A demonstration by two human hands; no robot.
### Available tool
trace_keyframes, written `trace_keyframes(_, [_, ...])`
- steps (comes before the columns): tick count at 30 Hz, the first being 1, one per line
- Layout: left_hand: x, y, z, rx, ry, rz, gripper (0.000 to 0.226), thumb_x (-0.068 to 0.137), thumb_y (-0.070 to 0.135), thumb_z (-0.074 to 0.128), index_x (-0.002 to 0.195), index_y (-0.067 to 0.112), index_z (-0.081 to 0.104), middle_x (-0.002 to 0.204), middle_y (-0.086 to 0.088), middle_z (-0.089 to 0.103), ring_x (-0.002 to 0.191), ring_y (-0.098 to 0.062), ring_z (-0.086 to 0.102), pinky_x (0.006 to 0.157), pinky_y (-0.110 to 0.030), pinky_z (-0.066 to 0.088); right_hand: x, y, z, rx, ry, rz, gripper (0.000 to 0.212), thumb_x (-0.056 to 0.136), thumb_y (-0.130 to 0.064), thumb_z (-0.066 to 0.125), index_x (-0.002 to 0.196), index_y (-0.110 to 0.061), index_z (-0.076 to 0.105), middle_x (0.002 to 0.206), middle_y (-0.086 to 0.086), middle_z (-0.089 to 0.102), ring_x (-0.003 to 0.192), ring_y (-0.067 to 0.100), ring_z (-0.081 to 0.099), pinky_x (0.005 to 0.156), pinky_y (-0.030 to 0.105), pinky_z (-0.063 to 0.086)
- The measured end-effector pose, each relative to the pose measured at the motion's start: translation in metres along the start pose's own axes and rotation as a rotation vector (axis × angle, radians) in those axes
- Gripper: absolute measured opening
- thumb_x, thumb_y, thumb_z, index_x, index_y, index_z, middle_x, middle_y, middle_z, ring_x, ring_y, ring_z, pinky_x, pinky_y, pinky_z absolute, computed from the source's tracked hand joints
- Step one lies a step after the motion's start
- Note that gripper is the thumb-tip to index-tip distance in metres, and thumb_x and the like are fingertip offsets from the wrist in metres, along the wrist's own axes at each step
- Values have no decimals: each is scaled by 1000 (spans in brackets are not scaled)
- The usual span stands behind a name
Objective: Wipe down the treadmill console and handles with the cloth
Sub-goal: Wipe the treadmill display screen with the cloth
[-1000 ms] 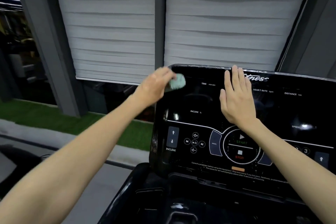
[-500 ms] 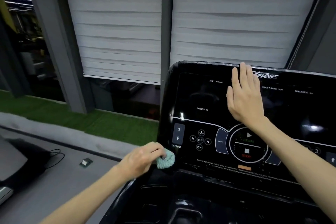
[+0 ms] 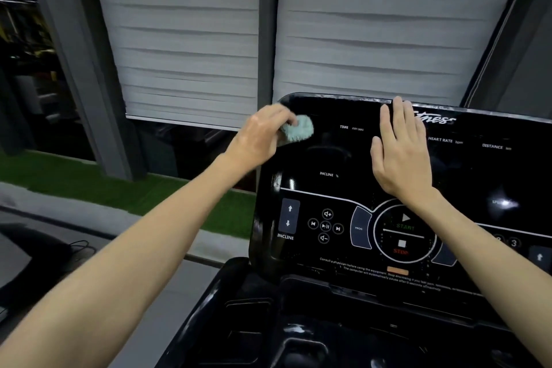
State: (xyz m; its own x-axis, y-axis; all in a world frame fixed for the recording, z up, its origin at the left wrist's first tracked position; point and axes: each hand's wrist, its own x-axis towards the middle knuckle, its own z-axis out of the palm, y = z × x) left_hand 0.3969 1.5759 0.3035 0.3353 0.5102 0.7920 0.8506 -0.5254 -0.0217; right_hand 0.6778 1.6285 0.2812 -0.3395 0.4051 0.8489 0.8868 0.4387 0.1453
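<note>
Head view: left hand (image 3: 263, 137) clenched on a small pale green cloth (image 3: 298, 128), bunched and poking out past the fingertips to the right; cloth pressed to the upper left corner of the black treadmill console (image 3: 328, 155), just left of the "TIME" label and above "INCLINE %"; slight motion blur over hand and cloth.

Right hand (image 3: 401, 152) released, fingers straight and together, palm flat against the console panel near its top edge, partly covering the brand lettering; well apart from the cloth, with "TIME" between them.

Lower down: incline arrow buttons (image 3: 289, 216), round start/stop dial (image 3: 403, 233) just under the right wrist.

Behind: grey pleated blinds (image 3: 191, 39); green turf strip (image 3: 125, 188) at left.
</note>
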Motion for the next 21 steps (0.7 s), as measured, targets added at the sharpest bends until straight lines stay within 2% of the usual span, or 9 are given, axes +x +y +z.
trace_keyframes(3, [-71,19,10,-55,-87,41,46,70,-3,28,99,4,63,98,-11,63,93,-30,61,85,-38,51,0,-1,1,0,3,-2,55,97,-22,35,146,3,29,154,25,22,144,38,16,117,48,17])
trace_keyframes(7, [-188,48,31,-161,-309,58,47,73,-9,30,104,14,54,104,-5,59,94,-25,60,79,-39,53,0,-1,1,-19,2,-9,55,97,-22,35,145,3,29,153,26,22,144,39,17,117,48,16])
trace_keyframes(10, [-226,53,35,-181,-405,47,45,77,-11,33,108,15,53,111,2,53,94,-21,60,69,-35,56,0,-1,0,-32,0,-15,55,97,-22,34,145,4,29,153,27,22,143,40,18,116,48,17])
trace_keyframes(13, [-189,51,28,-163,-355,79,47,71,-18,43,104,14,54,104,-2,57,91,-19,59,66,-29,56,0,-1,1,-30,1,-15,54,98,-23,33,145,4,29,153,27,22,143,40,18,115,49,17])
trace_keyframes(18, [-70,30,11,-39,-98,-16,40,70,-19,48,100,4,60,97,-13,60,88,-32,61,73,-45,57,0,0,-1,-16,-15,-7,55,97,-22,34,145,4,30,153,27,23,143,40,18,116,49,18])
trace_keyframes(21, [-38,24,5,1,-47,-34,43,68,-25,53,100,1,63,98,-13,61,88,-31,61,73,-43,57,0,0,-1,-11,-10,-8,55,97,-22,35,145,3,31,154,26,22,144,39,18,116,49,18])
